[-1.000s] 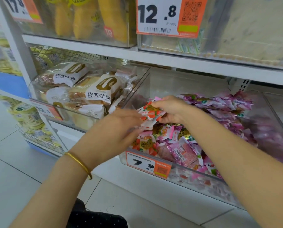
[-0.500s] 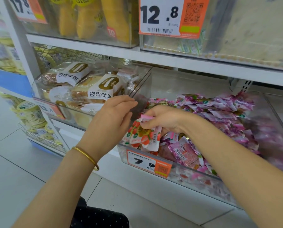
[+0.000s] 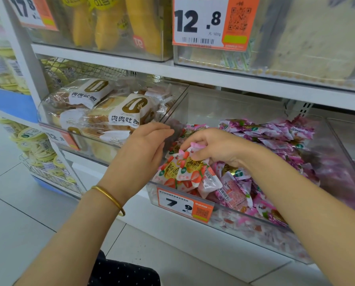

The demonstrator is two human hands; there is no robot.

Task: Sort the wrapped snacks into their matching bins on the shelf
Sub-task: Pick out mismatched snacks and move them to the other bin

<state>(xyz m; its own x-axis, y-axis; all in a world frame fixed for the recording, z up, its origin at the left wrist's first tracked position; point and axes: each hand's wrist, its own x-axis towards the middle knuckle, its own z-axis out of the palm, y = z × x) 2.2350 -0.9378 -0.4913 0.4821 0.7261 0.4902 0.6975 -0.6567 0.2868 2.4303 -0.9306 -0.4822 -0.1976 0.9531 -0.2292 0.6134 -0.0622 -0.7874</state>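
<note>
Hands, count: two, both bare, reaching in from the near side.
Right hand (image 3: pixel 215 147): forearm slants in from the near right; thumb and curled fingers pinch a bunch of strawberry-printed white and red plastic sachets (image 3: pixel 184 172) by their pink top edges.
Sachets, count: at least three in the bunch; exact number unclear where they overlap.
Sachets, place: hanging from the pinch over the near left corner of the clear plastic bin (image 3: pixel 244 216) on the lower shelf, just above its front wall.
Left hand (image 3: pixel 143 149): fingers loosely extended and close together, holding nothing, at the bin's left wall just beside the bunch; contact cannot be told.
Wrist: one thin gold bangle (image 3: pixel 110 197) on the left.
Bin contents: heap of pink and purple wrapped snacks (image 3: pixel 275 133), too many to count, piled towards the far right.
Price tags, count: four. Orange and white tag "7.9" (image 3: pixel 184 205) on the bin front; "12.8" tag with QR code and barcode (image 3: pixel 201 21) on the upper shelf; "17.8" tag (image 3: pixel 27 11) far left; a fourth tag (image 3: pixel 58 137) starts "12", the rest unreadable.
Left bin: clear bin of wrapped bread packs (image 3: pixel 110 112), at least four, labelled "肉肉吐司" with a large "0".
Upper left bin: three yellow packets (image 3: pixel 110 21), upright.
Near edge: dark white-dotted cloth (image 3: pixel 120 271) above pale floor tiles (image 3: pixel 17 213).
</note>
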